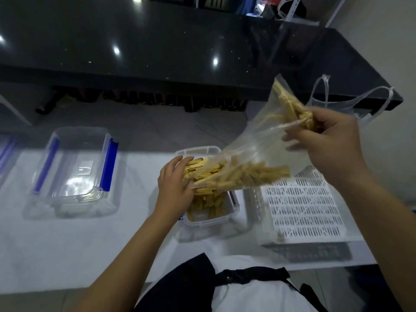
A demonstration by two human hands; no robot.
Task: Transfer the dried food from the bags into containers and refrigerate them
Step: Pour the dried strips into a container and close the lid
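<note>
1. Open clear container (pixel 203 222) with blue side clips stands on the white table (pixel 90 244), centre, near edge. It is partly filled with pale yellow dried sticks (pixel 209 203), lying loose and jumbled.
2. Clear plastic bag (pixel 254 140) is held in the air above and right of the container. Its long axis runs from far right, high, to near left, low, and the mouth points down-left over the container's far half.
3. A dense bundle of sticks sits at the low mouth end, mostly lying along the bag's axis. A smaller clump is bunched at the raised end (under the gripping fingers).
4. Left hand (pixel 175 188): fingers and thumb curl round the sticks at the bag's mouth, right over the container.
5. Right hand (pixel 326 140): clamped on the bag's upper end, film and sticks gathered in the fist.
6. Left on the table is a second clear box (pixel 67 131) with blue clips, nothing visible inside.
7. White perforated basket (pixel 299 203) sits just right of the container.
8. Another clear bag (pixel 369 104) with loop handles lies far right, by the black counter (pixel 157 52).
</note>
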